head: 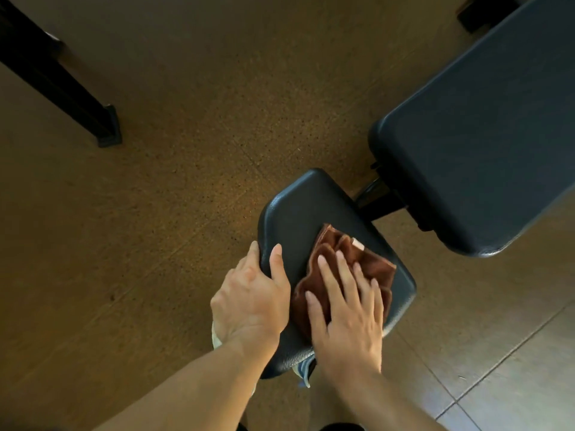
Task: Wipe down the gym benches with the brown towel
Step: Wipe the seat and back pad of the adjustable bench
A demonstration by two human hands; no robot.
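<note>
Brown speckled floor [174, 188] lay under everything. Shoes hid under the small black padded seat [298, 219]. Left hand [249, 300] gripped the seat's edge. Right hand [348, 309] pressed flat, fingers spread, on the crumpled brown towel [333, 253]. Farther off, the long black padded bench back [485, 144] was cut off.

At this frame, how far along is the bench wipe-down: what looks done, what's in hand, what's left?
Done: nothing can be confirmed; no surface shows wipe marks. In hand: the right hand presses the brown towel flat on the small seat pad, while the left hand grips that pad's left edge. Left: the long back pad, with no towel on it.
</note>
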